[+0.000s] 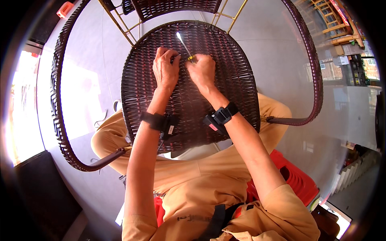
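Note:
A dark brown wicker chair seat (189, 104) lies in front of me. My right hand (202, 71) is closed round the handle of a screwdriver (185, 45). Its bright metal shaft points away from me and a little to the left, over the far part of the weave. A yellow band shows where the handle leaves my fist. Close by on the left, my left hand (165, 67) rests at the weave with fingers bent and thumb and forefinger drawn together. Whatever its fingertips hold, if anything, is hidden. The two hands are apart.
Woven armrest hoops (315, 68) curve round both sides of the seat. Gold metal bars (120, 25) join it to the backrest (177, 9) at the far side. A red plastic stool (295, 178) is under me. Wooden furniture (335, 24) stands at the far right.

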{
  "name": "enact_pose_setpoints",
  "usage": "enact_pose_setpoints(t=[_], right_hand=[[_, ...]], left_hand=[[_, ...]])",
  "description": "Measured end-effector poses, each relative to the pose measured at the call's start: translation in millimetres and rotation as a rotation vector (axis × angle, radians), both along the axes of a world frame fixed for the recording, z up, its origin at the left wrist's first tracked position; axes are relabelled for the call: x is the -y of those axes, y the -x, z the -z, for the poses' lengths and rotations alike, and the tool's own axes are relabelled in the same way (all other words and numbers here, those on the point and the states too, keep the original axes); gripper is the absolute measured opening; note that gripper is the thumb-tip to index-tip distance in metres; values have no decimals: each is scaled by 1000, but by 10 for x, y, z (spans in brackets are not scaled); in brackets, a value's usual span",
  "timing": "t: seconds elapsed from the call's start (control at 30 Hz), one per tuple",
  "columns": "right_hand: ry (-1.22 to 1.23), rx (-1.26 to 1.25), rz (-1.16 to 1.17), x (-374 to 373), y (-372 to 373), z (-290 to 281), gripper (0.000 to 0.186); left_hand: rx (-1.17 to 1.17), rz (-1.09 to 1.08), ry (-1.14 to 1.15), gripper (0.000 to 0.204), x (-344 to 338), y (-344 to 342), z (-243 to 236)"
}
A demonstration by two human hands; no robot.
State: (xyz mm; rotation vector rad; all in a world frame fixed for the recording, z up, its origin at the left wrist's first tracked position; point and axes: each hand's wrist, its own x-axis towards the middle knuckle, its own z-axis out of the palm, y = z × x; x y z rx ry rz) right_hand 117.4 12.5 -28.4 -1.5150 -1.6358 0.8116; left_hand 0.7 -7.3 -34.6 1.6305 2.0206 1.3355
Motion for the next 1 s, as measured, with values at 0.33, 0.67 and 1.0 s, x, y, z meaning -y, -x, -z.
enact_pose_setpoints(t=[0.33,0.67,1.0], right_hand=[[8,-30,-108,10,-83,-98,26],[-177,381,-371,-243,-613,-463,20],[-77,726,-497,-316,-422,-831,16]], left_hand=[[-74,42,51,11,0,23,41],[-89,39,3,3,15,-14,42],[-133,27,-23,2,22,-13,42]])
